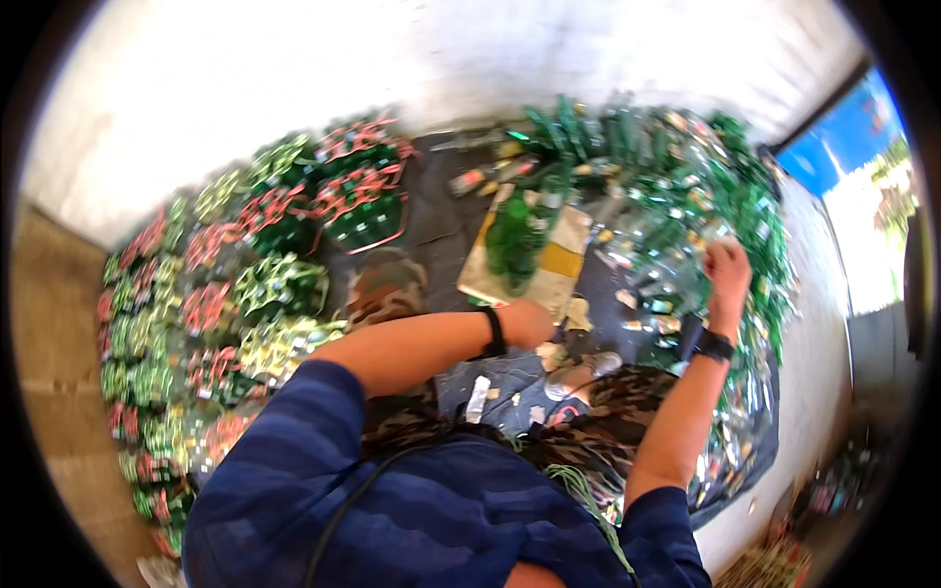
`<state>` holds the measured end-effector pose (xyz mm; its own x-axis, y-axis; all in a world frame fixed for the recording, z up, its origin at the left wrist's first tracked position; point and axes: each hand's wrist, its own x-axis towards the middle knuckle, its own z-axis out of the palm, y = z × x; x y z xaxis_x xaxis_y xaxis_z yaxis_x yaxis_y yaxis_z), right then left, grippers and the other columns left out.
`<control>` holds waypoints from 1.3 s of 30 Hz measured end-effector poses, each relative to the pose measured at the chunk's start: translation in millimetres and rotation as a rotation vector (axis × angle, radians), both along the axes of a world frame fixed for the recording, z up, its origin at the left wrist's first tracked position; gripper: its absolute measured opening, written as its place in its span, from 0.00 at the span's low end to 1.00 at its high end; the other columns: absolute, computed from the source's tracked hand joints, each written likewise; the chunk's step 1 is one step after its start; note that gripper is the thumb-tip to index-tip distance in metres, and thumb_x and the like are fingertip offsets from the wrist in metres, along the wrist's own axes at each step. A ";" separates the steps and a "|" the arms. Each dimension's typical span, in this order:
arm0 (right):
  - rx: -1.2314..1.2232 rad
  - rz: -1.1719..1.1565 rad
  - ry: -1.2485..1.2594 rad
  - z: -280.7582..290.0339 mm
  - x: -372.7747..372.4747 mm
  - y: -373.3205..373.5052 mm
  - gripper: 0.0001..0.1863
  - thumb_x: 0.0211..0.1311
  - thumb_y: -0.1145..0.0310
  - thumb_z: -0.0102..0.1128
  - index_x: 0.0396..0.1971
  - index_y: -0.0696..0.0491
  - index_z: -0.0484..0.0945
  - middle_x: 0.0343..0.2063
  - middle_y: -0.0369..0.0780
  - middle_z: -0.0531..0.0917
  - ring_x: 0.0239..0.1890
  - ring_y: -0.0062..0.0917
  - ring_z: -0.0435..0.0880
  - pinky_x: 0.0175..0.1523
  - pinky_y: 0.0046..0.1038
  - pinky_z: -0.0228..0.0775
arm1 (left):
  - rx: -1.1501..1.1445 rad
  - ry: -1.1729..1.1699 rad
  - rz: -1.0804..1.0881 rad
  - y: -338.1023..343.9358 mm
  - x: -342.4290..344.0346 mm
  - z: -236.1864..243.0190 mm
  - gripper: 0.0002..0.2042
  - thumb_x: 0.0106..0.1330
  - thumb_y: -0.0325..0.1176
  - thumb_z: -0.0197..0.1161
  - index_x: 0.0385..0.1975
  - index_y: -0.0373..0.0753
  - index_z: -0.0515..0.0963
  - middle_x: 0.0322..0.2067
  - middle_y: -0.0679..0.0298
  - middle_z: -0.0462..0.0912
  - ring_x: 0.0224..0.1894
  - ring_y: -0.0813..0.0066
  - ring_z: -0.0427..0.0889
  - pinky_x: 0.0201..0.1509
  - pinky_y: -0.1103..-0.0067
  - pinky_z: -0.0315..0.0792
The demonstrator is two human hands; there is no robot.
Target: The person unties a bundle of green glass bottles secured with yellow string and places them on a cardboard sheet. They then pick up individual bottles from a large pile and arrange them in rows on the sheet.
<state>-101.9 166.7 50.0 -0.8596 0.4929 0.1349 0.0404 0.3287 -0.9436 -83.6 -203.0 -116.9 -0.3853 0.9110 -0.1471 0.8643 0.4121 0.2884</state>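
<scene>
My left hand is at the near edge of a pale board with a yellow patch, in front of a cluster of green glass bottles on it. Its fingers are turned away and blurred, so whether it grips anything is hidden. To the right, my right hand is raised over a large heap of loose green and clear bottles. Its fingers are curled closed; what they hold, if anything, cannot be made out. Both wrists wear black bands.
Bundles of bottles tied with pink and yellow-green cord stand in rows on the left. Green cord strands hang by my body. Paper scraps lie on the dark sheet. A white wall rises behind.
</scene>
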 end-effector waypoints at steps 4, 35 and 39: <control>-0.092 -0.066 -0.002 5.0 -4.6 -13.6 0.06 0.69 0.68 0.63 0.41 0.54 0.83 0.30 0.30 0.83 0.27 0.11 0.78 0.29 0.15 0.68 | 0.022 0.002 0.002 1.2 6.3 14.9 0.08 0.56 0.30 0.60 0.27 0.39 0.87 0.28 0.51 0.87 0.33 0.49 0.88 0.33 0.58 0.79; -0.673 -0.087 -0.009 -61.7 -17.6 198.5 0.08 0.74 0.68 0.64 0.41 0.58 0.82 0.26 0.36 0.83 0.27 0.20 0.79 0.35 0.22 0.75 | -0.025 -0.044 0.080 29.7 -39.9 9.8 0.12 0.51 0.33 0.72 0.36 0.45 0.92 0.39 0.60 0.91 0.42 0.57 0.89 0.39 0.59 0.82; -0.784 -0.040 0.007 -108.5 25.3 274.8 0.09 0.76 0.67 0.60 0.40 0.58 0.79 0.25 0.36 0.78 0.28 0.23 0.77 0.35 0.24 0.72 | -0.028 -0.058 0.063 29.5 -29.2 36.9 0.11 0.53 0.35 0.73 0.36 0.46 0.92 0.40 0.61 0.91 0.45 0.59 0.89 0.43 0.61 0.83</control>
